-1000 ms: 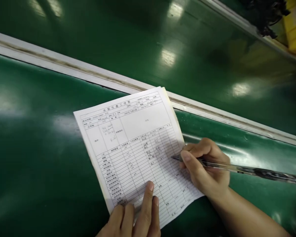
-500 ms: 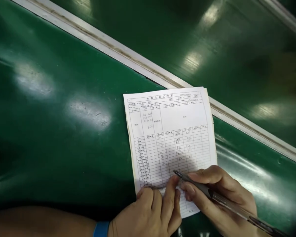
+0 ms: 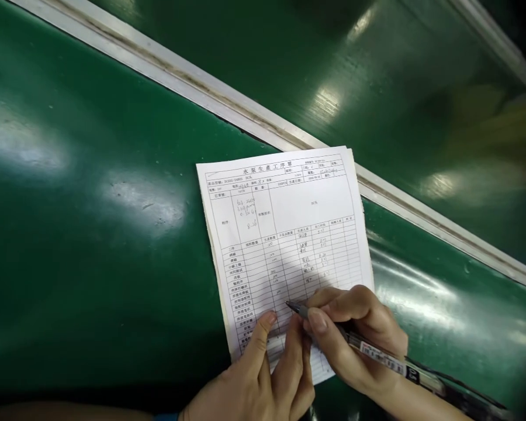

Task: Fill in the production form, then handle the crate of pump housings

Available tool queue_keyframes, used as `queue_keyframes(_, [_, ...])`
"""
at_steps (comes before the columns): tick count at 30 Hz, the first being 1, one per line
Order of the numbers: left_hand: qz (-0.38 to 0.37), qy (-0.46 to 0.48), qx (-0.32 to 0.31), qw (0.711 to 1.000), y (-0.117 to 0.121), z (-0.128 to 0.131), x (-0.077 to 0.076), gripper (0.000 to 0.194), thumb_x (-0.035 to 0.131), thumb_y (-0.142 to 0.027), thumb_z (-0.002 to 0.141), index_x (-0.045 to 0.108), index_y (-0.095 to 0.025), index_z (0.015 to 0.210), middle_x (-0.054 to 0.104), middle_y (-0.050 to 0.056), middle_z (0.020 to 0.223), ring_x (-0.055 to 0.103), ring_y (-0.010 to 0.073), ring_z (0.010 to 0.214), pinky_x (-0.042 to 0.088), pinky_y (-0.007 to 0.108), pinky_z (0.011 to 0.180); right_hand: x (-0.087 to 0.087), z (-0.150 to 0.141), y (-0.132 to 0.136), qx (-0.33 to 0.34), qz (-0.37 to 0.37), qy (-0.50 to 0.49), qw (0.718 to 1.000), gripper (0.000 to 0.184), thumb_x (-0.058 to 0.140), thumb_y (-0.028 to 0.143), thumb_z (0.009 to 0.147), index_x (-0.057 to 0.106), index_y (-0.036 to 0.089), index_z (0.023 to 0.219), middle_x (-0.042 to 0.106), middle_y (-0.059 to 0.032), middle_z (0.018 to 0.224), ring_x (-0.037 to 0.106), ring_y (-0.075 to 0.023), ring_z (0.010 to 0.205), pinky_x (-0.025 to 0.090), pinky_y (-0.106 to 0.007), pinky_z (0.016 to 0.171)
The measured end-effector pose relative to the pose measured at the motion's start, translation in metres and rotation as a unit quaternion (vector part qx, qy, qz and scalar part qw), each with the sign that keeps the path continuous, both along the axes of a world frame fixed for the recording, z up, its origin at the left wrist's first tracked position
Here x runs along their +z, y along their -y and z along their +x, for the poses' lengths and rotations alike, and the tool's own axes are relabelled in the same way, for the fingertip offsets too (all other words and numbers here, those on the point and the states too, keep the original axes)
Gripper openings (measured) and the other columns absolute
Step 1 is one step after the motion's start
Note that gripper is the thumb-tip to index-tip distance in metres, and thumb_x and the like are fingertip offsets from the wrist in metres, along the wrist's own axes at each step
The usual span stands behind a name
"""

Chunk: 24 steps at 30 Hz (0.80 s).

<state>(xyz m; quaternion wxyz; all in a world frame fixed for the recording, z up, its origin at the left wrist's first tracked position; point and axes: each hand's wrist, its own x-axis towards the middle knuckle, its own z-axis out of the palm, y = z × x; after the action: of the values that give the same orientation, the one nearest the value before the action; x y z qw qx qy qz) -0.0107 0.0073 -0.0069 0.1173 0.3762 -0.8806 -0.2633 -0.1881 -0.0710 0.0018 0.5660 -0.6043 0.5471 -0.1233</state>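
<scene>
My right hand (image 3: 355,333) is closed around a ballpoint pen (image 3: 381,358), with a dark grip, clear barrel and a printed label. Its tip is at the lower middle of a printed paper form (image 3: 313,204), over the table rows; whether it touches the paper I cannot tell. Just left of the pen, my left hand (image 3: 263,374) rests on the form's lower part, thumb and forefinger apart and the other fingers bent. Handwritten entries fill some columns. More sheets show beneath the top one, and my hands cover part of the bottom rows.
The form lies on a glossy green surface (image 3: 92,251). A pale metal rail (image 3: 166,73) with a groove runs diagonally behind and partly under the paper. Beyond it is another green surface (image 3: 263,64) with bright reflections.
The form appears further left in view. My left thumb has stretched out, away from the forefinger. My right hand has turned, and the pen tip has shifted left across the rows.
</scene>
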Motion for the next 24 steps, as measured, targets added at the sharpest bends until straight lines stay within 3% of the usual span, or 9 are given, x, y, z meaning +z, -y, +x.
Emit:
queue_keyframes(3, [0.013,-0.002,0.011,1.000,-0.0017,-0.0009,0.0004,0.031,0.051,-0.032,0.104,0.064,-0.020,0.129,0.067,0.006,0.133,0.070,0.0177,0.100,0.041,0.045,0.111,0.0002,0.0050,0.0024,0.034,-0.008,-0.008,0.999,0.026,0.059,0.002,0.088,0.047,0.025,0.092,0.055,0.0015,0.069,0.054,-0.0135,0.052,0.042,-0.029,0.040])
queue_keyframes(9, [0.018,0.010,-0.024,1.000,0.0010,0.0026,0.0029,0.032,0.049,-0.031,0.103,0.061,-0.020,0.132,0.063,0.009,0.137,0.070,0.0201,0.105,0.041,0.046,0.112,0.0011,0.0077,0.0027,0.038,-0.030,-0.046,0.998,0.023,0.059,0.007,0.088,0.047,0.026,0.092,0.057,0.0014,0.070,0.056,-0.0148,0.052,0.043,-0.030,0.040])
queue_keyframes(15, [0.019,0.013,-0.025,0.999,0.0015,0.0034,0.0012,0.031,0.050,-0.027,0.102,0.061,-0.021,0.131,0.063,0.005,0.137,0.068,0.0174,0.104,0.040,0.044,0.113,-0.0006,0.0023,0.0056,0.073,-0.027,-0.015,0.997,0.031,0.057,-0.005,0.083,0.048,0.023,0.093,0.058,0.0016,0.074,0.055,-0.0113,0.056,0.044,-0.026,0.043])
queue_keyframes(19, [-0.004,-0.019,-0.008,1.000,-0.0026,0.0005,-0.0038,0.031,0.053,-0.031,0.100,0.064,-0.017,0.126,0.067,0.009,0.131,0.071,0.0199,0.097,0.042,0.048,0.110,-0.0029,0.0027,0.0054,0.053,-0.030,0.002,0.998,0.029,0.057,-0.005,0.084,0.046,0.021,0.089,0.052,0.0039,0.069,0.050,-0.0088,0.054,0.040,-0.025,0.043])
queue_keyframes(24, [-0.011,-0.025,-0.027,0.999,-0.0049,0.0000,-0.0061,0.034,0.052,-0.034,0.101,0.064,-0.017,0.127,0.068,0.009,0.129,0.071,0.0220,0.103,0.042,0.049,0.110,-0.0015,0.0035,0.0054,0.054,-0.034,-0.002,0.998,0.028,0.056,-0.005,0.084,0.047,0.020,0.089,0.057,0.0026,0.073,0.050,-0.0081,0.055,0.040,-0.024,0.043])
